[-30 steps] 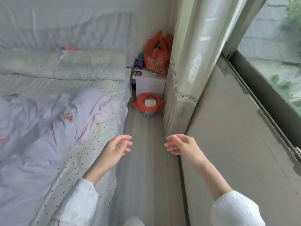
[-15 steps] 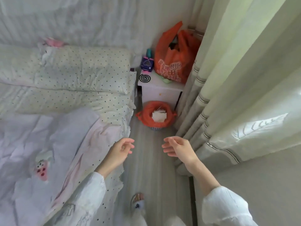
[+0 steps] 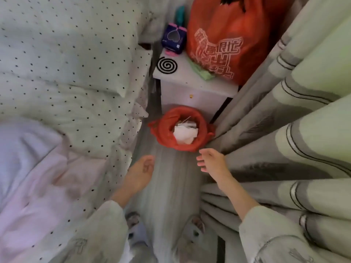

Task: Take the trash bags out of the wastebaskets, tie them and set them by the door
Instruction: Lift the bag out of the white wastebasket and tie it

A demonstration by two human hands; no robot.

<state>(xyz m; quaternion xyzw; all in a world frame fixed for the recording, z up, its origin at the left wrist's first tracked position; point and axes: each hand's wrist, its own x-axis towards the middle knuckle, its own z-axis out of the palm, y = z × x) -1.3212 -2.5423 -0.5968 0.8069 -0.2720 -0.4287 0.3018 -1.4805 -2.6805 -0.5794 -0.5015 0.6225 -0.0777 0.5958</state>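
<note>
A small wastebasket lined with an orange-red trash bag (image 3: 165, 130) stands on the floor against the white nightstand (image 3: 190, 92). The bag's rim is folded over the basket, and white crumpled paper (image 3: 185, 133) lies inside. My left hand (image 3: 141, 172) hovers below and left of the basket, empty, fingers loosely extended and blurred. My right hand (image 3: 212, 160) hangs just below the bag's right rim, fingers relaxed and spread, holding nothing. Neither hand touches the bag.
A bed with dotted pillows (image 3: 66, 54) and a pale quilt (image 3: 38, 177) fills the left. Striped curtains (image 3: 284, 130) crowd the right. On the nightstand sit a large orange shopping bag (image 3: 228, 40), a mosquito coil (image 3: 167, 66) and a purple box (image 3: 173, 39). My slippered feet (image 3: 133, 224) stand on the narrow floor strip.
I have walked forward and looked down, so the basket is much nearer. Both hands have reached closer to the bag, still empty.
</note>
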